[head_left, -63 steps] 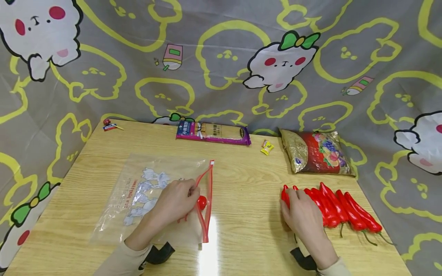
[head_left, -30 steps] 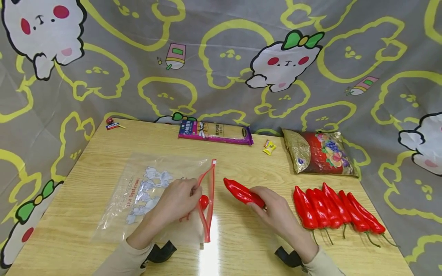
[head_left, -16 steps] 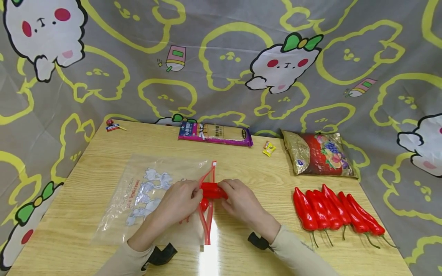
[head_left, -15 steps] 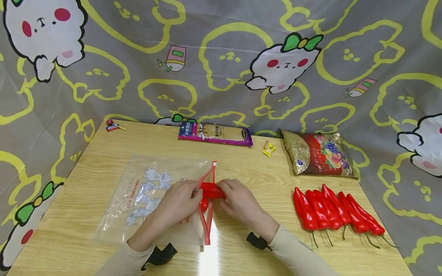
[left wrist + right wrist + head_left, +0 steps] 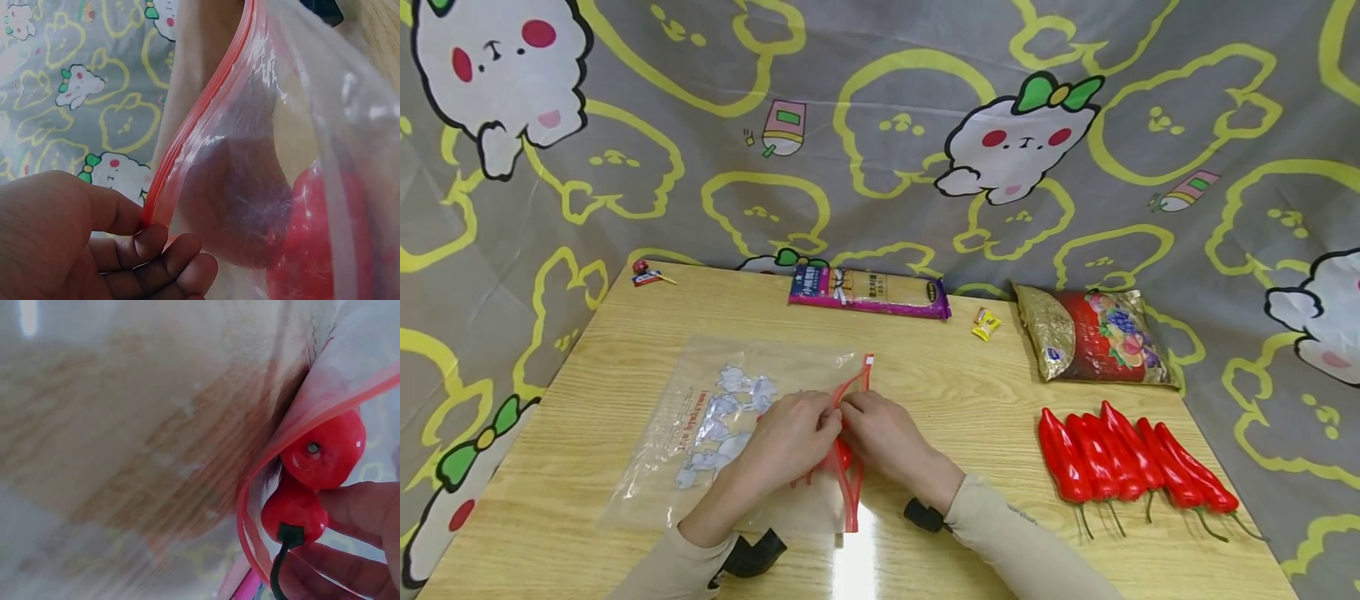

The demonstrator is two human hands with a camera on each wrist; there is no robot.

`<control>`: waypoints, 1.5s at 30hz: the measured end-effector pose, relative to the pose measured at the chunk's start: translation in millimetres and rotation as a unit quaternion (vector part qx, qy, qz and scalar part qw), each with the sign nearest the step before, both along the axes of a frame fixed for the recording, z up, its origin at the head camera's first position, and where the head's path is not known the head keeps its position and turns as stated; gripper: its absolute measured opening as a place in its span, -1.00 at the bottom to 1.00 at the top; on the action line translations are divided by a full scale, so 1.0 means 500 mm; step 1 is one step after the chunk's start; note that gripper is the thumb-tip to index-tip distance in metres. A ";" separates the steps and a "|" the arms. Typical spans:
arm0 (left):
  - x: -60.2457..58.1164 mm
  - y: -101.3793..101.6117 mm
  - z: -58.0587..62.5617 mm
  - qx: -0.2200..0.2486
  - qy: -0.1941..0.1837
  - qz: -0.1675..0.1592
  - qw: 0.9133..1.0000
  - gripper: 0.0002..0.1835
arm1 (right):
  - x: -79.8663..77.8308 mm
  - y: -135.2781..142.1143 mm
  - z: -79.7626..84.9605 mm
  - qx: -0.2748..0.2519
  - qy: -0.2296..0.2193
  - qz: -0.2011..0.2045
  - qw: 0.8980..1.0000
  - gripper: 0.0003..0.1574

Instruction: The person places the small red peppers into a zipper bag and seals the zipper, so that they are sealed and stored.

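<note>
A clear zip-top bag [image 5: 647, 492] with a red zip edge lies on the table, its mouth facing right. My left hand [image 5: 793, 433] pinches the upper red edge between thumb and forefinger, seen closely in the left wrist view. My right hand [image 5: 887, 437] is at the mouth, its fingertips inside. In the right wrist view its fingers hold a red chili pepper [image 5: 294, 512] by the stem end, the green stem hanging out. Another red pepper [image 5: 328, 450] lies against it in the bag. Through the plastic, red [image 5: 312, 244] shows in the left wrist view.
Several red peppers [image 5: 1116, 458] lie in a row on the right. Behind them is a gold and red packet [image 5: 1090, 333]. A purple noodle packet [image 5: 868, 292], small yellow sweets [image 5: 985, 323] and a lollipop [image 5: 642, 268] lie along the table's back edge by the patterned cloth.
My right hand has picked a red pepper from the row, carried it left and pushed it into the bag's mouth. My left hand has kept its pinch on the bag's edge.
</note>
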State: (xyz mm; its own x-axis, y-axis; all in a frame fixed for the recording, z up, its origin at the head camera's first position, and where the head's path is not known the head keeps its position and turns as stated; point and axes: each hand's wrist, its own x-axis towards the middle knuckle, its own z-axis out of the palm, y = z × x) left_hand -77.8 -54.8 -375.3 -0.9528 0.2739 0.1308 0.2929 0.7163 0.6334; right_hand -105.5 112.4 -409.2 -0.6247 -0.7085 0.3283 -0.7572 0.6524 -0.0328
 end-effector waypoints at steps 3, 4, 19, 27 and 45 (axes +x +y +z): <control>0.001 -0.002 0.000 0.003 -0.010 0.003 1.000 -0.73 | 0.004 0.001 0.001 0.008 0.001 -0.005 1.000 -0.85; 0.001 -0.002 0.000 0.003 -0.013 0.004 1.000 -0.74 | 0.007 0.004 0.005 0.002 -0.003 -0.006 1.000 -0.81; 0.000 -0.002 0.000 0.021 -0.028 0.005 0.999 -0.73 | 0.072 0.322 0.009 -0.061 0.076 -0.213 0.972 -0.68; 0.000 -0.004 0.000 0.021 -0.025 0.006 0.999 -0.72 | 0.115 0.420 0.005 0.014 0.042 -0.389 0.920 -0.53; 0.000 -0.003 0.000 0.033 -0.029 0.001 0.999 -0.72 | 0.117 0.369 0.031 -0.033 -0.049 -0.362 0.930 -0.44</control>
State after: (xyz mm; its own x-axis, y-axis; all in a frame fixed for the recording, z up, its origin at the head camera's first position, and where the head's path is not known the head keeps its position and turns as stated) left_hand -77.5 -56.4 -375.2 -0.9596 0.2655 0.0935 0.2540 0.6734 0.6943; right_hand -46.9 297.1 -393.7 -0.9597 -0.0705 0.2721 -0.1112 0.9843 -0.1372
